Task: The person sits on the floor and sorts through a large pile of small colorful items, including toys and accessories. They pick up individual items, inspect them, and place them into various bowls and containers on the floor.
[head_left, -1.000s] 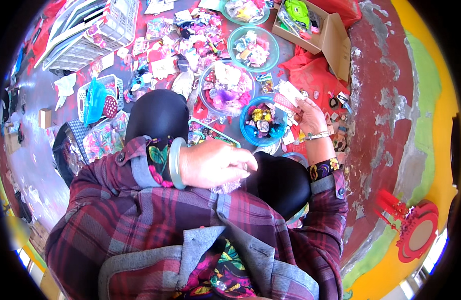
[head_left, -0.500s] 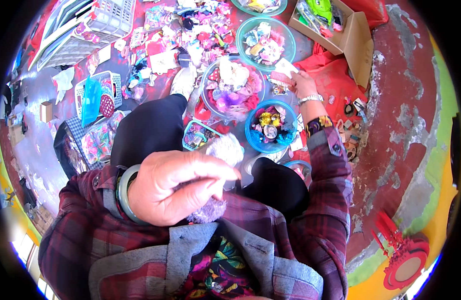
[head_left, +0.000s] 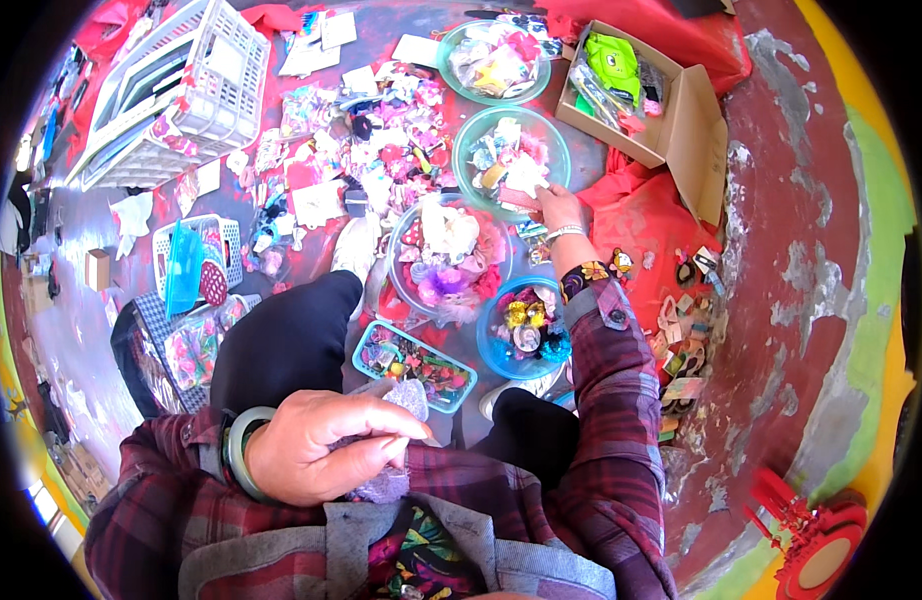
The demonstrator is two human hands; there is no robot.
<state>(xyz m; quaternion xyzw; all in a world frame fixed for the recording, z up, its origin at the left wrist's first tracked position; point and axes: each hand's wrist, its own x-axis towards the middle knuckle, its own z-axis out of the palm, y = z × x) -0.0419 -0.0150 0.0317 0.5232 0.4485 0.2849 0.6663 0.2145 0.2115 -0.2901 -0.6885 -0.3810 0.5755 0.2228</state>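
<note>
My left hand (head_left: 316,445) is closed in front of my torso, its thumb and fingers pinched round a fuzzy, silvery-lilac piece (head_left: 409,398) that pokes out above and below them. What kind of thing it is, I cannot make out. At the near right rim of a clear green bowl (head_left: 464,172), my right hand (head_left: 563,212) grips a flat pinkish-red piece (head_left: 519,199). Small accessories fill that bowl. Just nearer stand a clear bowl (head_left: 397,282) of pink, white and purple scrunchies and a blue bowl (head_left: 493,362) with gold and teal ones.
A green tray (head_left: 451,400) of small pieces lies between my legs. Another green bowl (head_left: 446,75) and an open cardboard box (head_left: 716,135) stand farther off. Loose hair accessories (head_left: 386,140) spread over the floor. At the left are a white crate (head_left: 236,85) and a basket (head_left: 168,243).
My right hand has moved left with the pinkish-red piece, to the green bowl's rim. The left hand still holds the fuzzy piece, a little lower in view. The whole view has shifted.
</note>
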